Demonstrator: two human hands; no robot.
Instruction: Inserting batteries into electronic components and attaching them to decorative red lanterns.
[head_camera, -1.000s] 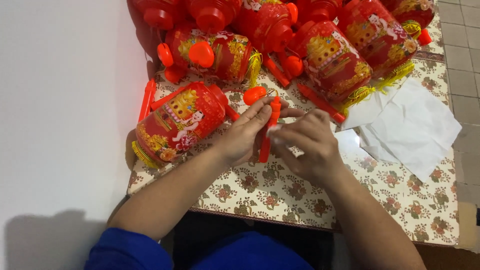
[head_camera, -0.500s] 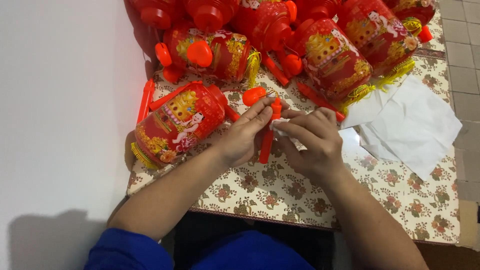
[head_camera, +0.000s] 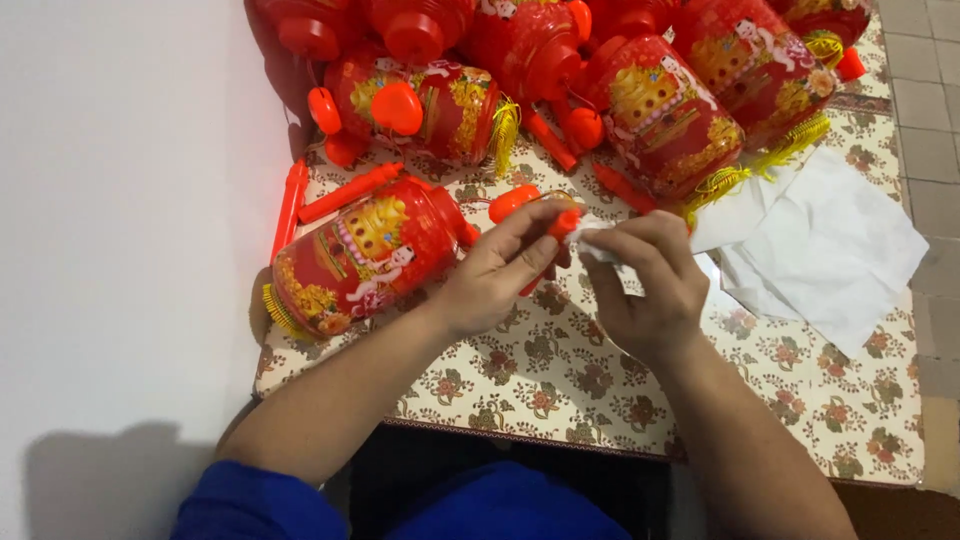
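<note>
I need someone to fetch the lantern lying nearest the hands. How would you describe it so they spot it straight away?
On the floral tablecloth, look to the edge beside the white wall. The red and gold paper lantern lies there on its side, just beyond the left hand. Unlike the lanterns piled at the back, it lies alone, its yellow fringe pointing toward the table's near edge.

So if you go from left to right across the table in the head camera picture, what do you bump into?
Red stick at the edge → lantern lying on its side → left hand → right hand → white paper sheets.
</note>
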